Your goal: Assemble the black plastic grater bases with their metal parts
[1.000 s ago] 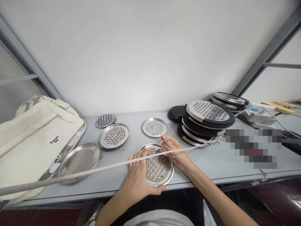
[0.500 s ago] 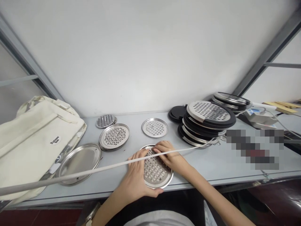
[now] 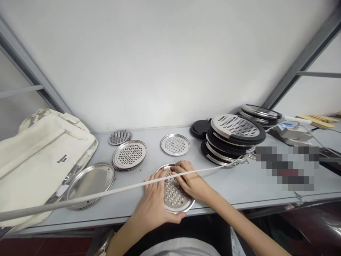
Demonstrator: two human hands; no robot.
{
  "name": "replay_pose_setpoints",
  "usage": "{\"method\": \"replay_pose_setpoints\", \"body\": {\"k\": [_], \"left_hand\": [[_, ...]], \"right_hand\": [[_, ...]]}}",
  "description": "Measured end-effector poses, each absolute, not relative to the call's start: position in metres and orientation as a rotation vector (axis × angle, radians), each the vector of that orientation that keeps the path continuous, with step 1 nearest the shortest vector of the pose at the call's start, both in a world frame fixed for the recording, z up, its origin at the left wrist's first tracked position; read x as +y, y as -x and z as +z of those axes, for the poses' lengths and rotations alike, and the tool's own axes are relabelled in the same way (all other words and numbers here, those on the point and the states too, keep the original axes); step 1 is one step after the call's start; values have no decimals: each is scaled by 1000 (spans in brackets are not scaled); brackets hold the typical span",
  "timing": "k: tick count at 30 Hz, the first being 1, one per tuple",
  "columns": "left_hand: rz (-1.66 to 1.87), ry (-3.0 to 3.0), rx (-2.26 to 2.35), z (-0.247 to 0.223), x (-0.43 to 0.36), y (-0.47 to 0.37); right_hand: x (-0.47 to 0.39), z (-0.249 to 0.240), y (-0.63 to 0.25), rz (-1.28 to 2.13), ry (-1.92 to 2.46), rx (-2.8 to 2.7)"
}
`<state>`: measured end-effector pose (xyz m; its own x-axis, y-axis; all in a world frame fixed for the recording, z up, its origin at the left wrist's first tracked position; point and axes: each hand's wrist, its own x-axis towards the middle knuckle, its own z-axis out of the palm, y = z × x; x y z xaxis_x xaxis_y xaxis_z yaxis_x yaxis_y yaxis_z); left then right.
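Note:
A round metal disc with a perforated, raised pattern (image 3: pixel 177 195) lies at the table's front edge, directly before me. My left hand (image 3: pixel 153 199) grips its left side, fingers on the upper left rim and thumb along the lower rim. Over the disc's upper part rests my right hand (image 3: pixel 190 181), its fingers curled onto the surface; whatever the fingertips pinch, if anything, is hidden. Behind the hands lies another perforated disc (image 3: pixel 175 145). To the left is a small stack of perforated discs (image 3: pixel 130 155), with plain metal discs (image 3: pixel 90 183) nearer the front.
A tall stack of black and metal discs (image 3: pixel 234 138) stands right of centre, beside a black round piece (image 3: pixel 201 128). A cream bag (image 3: pixel 39 153) covers the left end. A white cable (image 3: pixel 119 190) crosses the view in front of the hands. Wooden pieces (image 3: pixel 315 121) lie far right.
My right hand has shifted slightly left over the disc, and its fingers have moved a little. My left hand keeps its hold on the rim.

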<state>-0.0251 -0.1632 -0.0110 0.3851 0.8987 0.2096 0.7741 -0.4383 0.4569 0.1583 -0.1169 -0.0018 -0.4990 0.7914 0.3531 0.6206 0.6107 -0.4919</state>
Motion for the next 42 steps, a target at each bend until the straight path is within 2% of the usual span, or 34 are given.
{"method": "replay_pose_setpoints", "body": {"k": [30, 37, 42], "left_hand": [[734, -2301, 1412, -8, -162, 26], [697, -2329, 1378, -2, -163, 26], [666, -2307, 1362, -6, -162, 28]], "right_hand": [[-121, 1, -157, 472, 1049, -2241], [-118, 3, -156, 653, 1074, -2010], [-98, 2, -156, 825, 1274, -1894]]}}
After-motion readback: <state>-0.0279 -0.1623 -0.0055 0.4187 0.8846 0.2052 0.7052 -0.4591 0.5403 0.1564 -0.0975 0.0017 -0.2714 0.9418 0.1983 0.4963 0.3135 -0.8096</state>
